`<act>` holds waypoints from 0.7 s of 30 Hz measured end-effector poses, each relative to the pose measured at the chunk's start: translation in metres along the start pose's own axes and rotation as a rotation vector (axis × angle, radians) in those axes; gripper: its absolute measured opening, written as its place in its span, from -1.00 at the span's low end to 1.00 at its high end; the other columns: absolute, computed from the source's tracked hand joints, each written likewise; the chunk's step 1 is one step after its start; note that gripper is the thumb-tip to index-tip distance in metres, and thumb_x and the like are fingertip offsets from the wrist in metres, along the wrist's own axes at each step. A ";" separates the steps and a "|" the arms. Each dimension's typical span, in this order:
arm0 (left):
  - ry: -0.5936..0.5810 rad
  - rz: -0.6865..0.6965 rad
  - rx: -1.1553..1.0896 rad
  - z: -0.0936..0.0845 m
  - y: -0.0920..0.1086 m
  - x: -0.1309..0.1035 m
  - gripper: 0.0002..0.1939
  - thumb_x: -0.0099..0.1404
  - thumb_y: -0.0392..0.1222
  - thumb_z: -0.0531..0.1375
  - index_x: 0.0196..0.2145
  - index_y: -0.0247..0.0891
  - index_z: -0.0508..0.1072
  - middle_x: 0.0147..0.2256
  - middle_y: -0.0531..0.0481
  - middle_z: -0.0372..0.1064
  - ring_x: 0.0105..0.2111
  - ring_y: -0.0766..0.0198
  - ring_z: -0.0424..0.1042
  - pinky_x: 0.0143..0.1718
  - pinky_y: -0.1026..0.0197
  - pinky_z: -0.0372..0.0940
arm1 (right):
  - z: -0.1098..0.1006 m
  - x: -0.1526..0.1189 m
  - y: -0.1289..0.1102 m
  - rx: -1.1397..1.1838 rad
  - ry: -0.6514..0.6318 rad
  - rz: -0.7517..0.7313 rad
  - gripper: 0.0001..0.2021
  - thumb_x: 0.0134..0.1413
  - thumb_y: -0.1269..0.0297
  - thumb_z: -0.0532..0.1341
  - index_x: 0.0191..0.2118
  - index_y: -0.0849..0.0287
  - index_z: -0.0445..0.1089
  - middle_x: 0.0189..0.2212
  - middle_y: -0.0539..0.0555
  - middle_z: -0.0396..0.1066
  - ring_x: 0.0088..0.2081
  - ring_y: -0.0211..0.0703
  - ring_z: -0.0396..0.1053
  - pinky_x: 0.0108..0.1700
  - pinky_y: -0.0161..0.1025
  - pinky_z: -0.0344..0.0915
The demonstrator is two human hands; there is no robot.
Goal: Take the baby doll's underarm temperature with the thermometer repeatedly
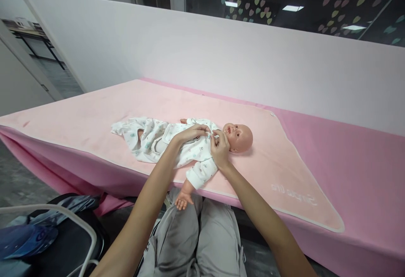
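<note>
A baby doll lies on its back on a pale pink blanket, its bald head to the right. It wears a white patterned baby outfit, with the lower part loose and gaping around the legs. My left hand rests over the chest, its fingers pinching the cloth near the collar. Close beside it, my right hand is closed on the neckline just under the doll's chin. The fingertips of both hands nearly meet; the exact bit of cloth between them is partly hidden. One doll arm hangs over the table's front edge.
The pale pink blanket covers much of the table, over a darker pink cloth. A white wall rises behind. At lower left stands a black chair with a blue plastic package. My knees are under the front edge.
</note>
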State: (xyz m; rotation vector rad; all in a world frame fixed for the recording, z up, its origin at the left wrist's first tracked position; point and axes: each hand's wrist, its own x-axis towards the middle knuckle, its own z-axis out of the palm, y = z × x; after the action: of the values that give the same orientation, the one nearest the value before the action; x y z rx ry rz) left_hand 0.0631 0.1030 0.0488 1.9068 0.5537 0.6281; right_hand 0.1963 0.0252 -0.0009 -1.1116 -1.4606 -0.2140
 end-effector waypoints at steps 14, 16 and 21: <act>0.009 -0.021 -0.043 -0.006 -0.002 -0.002 -0.79 0.06 -0.20 0.18 -0.35 -0.36 0.47 -0.63 0.13 0.13 -0.61 0.44 0.07 -0.59 0.36 -0.04 | 0.001 -0.003 0.002 0.000 -0.113 0.007 -0.86 0.09 0.43 0.03 -0.27 0.19 0.31 -0.39 0.06 0.32 -0.44 -0.27 0.26 -0.37 -0.31 0.27; -0.004 -0.031 -0.048 -0.007 -0.001 -0.003 -0.77 0.07 -0.16 0.20 -0.33 -0.36 0.48 -0.61 0.12 0.15 -0.60 0.44 0.06 -0.59 0.35 -0.05 | 0.001 -0.003 0.001 -0.010 -0.107 0.016 -0.84 0.11 0.44 0.01 -0.27 0.19 0.32 -0.39 0.07 0.33 -0.39 -0.24 0.30 -0.33 -0.29 0.29; -0.025 -0.063 -0.082 -0.006 0.004 -0.008 -0.72 0.09 -0.13 0.18 -0.27 -0.35 0.48 -0.61 0.12 0.13 -0.61 0.44 0.05 -0.62 0.35 -0.09 | -0.001 -0.002 -0.001 -0.048 -0.107 -0.061 -0.78 0.17 0.42 -0.03 -0.20 0.17 0.35 -0.26 0.13 0.41 -0.17 -0.16 0.37 -0.16 -0.22 0.34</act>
State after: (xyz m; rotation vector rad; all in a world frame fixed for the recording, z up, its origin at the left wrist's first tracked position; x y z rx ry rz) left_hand 0.0535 0.1001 0.0531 1.8112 0.5615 0.5772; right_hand 0.1964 0.0234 -0.0018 -1.1329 -1.5934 -0.2363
